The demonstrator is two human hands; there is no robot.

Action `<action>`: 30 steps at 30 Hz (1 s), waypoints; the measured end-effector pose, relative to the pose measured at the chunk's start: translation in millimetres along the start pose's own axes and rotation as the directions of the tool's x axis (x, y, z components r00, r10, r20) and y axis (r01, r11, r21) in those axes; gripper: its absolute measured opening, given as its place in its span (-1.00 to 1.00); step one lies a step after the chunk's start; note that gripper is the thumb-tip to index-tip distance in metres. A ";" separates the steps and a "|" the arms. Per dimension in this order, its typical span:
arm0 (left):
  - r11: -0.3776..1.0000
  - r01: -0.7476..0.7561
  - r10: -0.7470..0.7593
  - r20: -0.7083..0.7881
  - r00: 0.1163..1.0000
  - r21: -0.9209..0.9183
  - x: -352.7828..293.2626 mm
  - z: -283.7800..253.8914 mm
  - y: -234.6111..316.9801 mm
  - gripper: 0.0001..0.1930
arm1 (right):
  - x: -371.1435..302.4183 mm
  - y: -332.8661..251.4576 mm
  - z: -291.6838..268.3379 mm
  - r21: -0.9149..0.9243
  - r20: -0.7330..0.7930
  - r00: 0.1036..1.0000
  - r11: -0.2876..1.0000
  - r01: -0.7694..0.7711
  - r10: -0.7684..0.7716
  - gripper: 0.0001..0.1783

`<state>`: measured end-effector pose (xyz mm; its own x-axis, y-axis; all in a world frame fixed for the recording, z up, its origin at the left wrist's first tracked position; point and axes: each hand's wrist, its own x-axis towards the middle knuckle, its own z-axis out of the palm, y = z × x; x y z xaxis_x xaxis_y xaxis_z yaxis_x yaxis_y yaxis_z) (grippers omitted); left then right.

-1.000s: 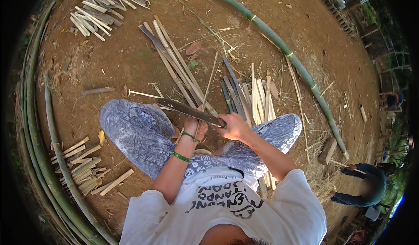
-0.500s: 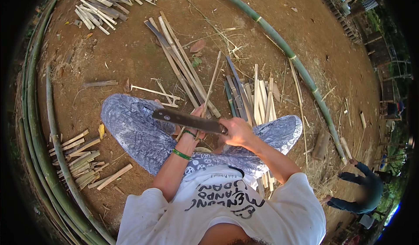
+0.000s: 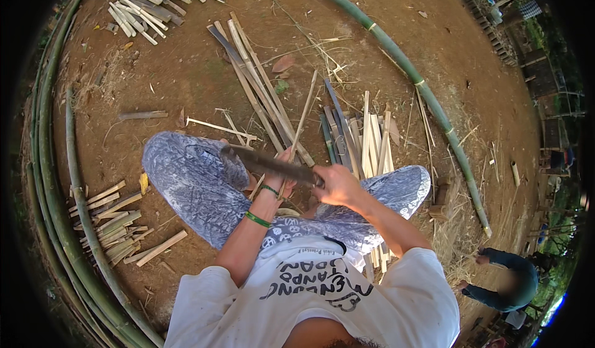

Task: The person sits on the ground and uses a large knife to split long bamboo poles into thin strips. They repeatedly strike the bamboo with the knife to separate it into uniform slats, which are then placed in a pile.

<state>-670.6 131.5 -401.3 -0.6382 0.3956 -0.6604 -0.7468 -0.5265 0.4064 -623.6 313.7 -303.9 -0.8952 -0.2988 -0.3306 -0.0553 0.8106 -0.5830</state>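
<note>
In my right hand (image 3: 338,185) is the handle of a broad dark machete (image 3: 269,165), its blade reaching left across my lap. My left hand (image 3: 282,162), partly hidden behind the blade, is closed round a thin bamboo strip (image 3: 305,112). The strip stands up slantwise from my hand, and its lower end emerges below by my wrist. Several long bamboo slats (image 3: 260,88) lie on the ground just beyond my hands. Close by on the right is a bundle of split bamboo pieces (image 3: 372,140), some pale and some dark.
Short bamboo pieces lie in a pile (image 3: 111,224) at left and another pile (image 3: 145,7) at far left. A long green bamboo pole (image 3: 403,63) curves along the right; more poles (image 3: 46,162) line the left edge. A co-worker (image 3: 511,280) bends over at lower right.
The machete blade has turned and shifted slightly in my right hand; the left hand holds the strip in nearly the same place. At right, the co-worker's hands have moved down, away from the pole's end.
</note>
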 end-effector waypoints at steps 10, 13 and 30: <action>0.999 -0.040 0.040 0.026 0.999 -0.020 3.0 -6.9 -8.0 -0.63 | 14.0 14.2 -8.9 -0.057 0.063 0.991 0.991 -0.117 0.121 -0.72; 0.996 -0.022 0.022 0.009 1.000 0.082 -3.0 4.2 -7.2 -0.61 | 25.0 61.8 11.4 -0.040 -0.107 0.993 0.998 -0.045 0.041 -0.71; 0.995 0.049 -0.047 0.021 0.999 -0.093 -4.8 -12.0 -4.7 -0.66 | 42.0 50.7 12.5 -0.017 -0.034 0.999 1.000 0.014 -0.015 -0.67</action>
<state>-661.8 123.0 -407.6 -0.6061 0.4356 -0.6655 -0.7565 -0.5740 0.3134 -658.4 335.9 -356.7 -0.9089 -0.2934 -0.2963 -0.0758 0.8150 -0.5745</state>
